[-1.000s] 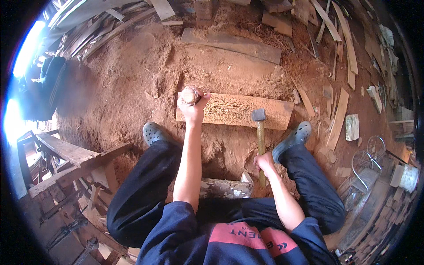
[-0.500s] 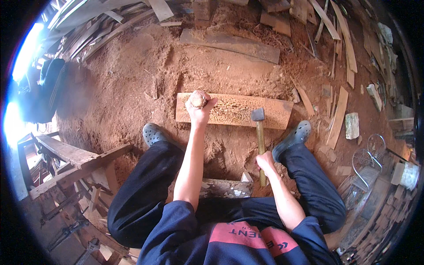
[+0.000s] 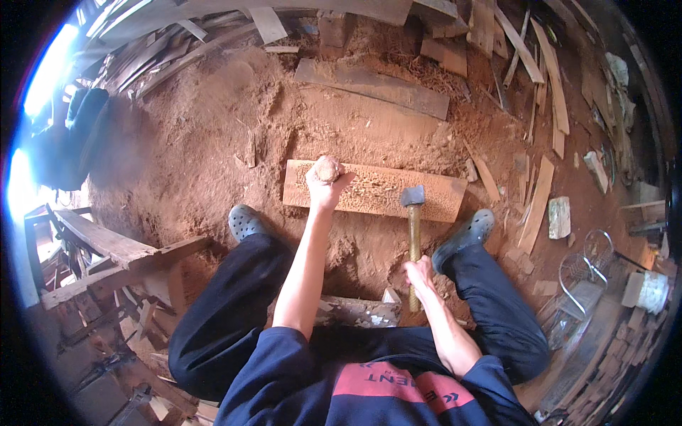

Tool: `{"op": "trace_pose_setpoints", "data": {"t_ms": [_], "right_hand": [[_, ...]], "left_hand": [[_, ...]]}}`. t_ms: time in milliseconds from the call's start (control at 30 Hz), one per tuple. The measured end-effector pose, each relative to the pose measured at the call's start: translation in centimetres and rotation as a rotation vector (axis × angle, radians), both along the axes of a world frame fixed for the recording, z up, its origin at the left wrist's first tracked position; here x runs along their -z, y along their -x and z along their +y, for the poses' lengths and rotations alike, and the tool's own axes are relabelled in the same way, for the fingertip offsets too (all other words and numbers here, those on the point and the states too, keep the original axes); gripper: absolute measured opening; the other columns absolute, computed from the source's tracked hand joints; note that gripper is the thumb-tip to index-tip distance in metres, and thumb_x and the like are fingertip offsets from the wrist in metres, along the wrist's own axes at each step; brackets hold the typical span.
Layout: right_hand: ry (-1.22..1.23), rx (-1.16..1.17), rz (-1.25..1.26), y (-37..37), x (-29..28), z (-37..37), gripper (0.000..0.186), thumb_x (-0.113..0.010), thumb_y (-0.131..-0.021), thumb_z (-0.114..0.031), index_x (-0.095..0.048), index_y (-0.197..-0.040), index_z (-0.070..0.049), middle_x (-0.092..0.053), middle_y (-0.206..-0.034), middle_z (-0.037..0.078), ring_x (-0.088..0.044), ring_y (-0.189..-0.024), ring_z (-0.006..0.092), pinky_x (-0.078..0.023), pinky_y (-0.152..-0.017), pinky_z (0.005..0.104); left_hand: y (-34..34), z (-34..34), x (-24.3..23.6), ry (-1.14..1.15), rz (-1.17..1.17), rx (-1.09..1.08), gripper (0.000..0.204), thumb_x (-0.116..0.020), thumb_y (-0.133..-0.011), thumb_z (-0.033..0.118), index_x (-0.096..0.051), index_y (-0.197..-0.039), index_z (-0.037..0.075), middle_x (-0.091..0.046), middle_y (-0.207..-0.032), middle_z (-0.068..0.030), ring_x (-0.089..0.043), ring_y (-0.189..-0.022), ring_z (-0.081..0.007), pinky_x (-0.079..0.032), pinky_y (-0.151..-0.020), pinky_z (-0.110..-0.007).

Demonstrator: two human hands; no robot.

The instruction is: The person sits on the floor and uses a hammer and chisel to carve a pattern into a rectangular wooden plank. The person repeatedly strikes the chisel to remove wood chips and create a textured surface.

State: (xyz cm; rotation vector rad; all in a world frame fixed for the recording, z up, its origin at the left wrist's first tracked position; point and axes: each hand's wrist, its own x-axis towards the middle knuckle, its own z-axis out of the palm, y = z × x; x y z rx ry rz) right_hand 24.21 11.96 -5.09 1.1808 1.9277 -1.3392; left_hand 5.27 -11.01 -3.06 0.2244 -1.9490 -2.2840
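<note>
A long plank point(image 3: 383, 202) lies crosswise on the dirt between my feet, its upper face pitted with many small holes or marks. Over the plank's left part, my left hand point(image 3: 325, 190) is wrapped around an upright piece with a blunt, round, pale brown top point(image 3: 328, 169); its lower end is hidden by the hand. My right hand point(image 3: 419, 272) grips the wooden handle of a hammer point(image 3: 414, 234) near its lower end. The hammer's grey metal head point(image 3: 412, 196) is above the plank's right part, and I cannot tell if it touches.
A flat board point(image 3: 373, 86) lies beyond the plank. Wood strips point(image 3: 536, 202) and a pale block point(image 3: 559, 217) are scattered at right, near a wire rack point(image 3: 584, 273). A wooden frame point(image 3: 106, 238) stands at left. Below me is a log point(image 3: 359, 311).
The view has shifted slightly, so the plank sits lower in the picture. My left hand keeps its grip over the plank's left part; the hammer stays over the right part, slightly more upright.
</note>
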Motion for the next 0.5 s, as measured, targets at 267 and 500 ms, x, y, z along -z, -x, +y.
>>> {"op": "trace_pose_setpoints", "data": {"t_ms": [267, 500], "right_hand": [[0.117, -0.084, 0.225, 2.8, -8.6, -1.6, 0.012, -0.06, -0.066, 0.002, -0.049, -0.066, -0.003, -0.048, -0.05, 0.002, -0.045, -0.036, 0.0095, -0.034, -0.032, 0.0256], [-0.087, -0.463, 0.455, 5.4, -14.9, -3.7, 0.014, -0.065, -0.062, -0.005, -0.052, -0.065, -0.003, -0.05, -0.053, 0.003, -0.05, -0.046, 0.0133, -0.039, -0.044, 0.0302]], "left_hand": [[-0.2, -0.1, 0.7, 0.476, 0.244, 0.111, 0.021, -0.074, -0.062, 0.002, -0.055, -0.07, 0.004, -0.052, -0.065, -0.0015, -0.048, -0.059, -0.0114, -0.04, -0.056, -0.026], [-0.9, 1.4, -0.5, 0.337, 0.129, 0.174, 0.021, -0.07, -0.062, 0.013, -0.059, -0.075, 0.002, -0.062, -0.069, -0.0114, -0.061, -0.063, -0.0203, -0.048, -0.061, -0.032]]}}
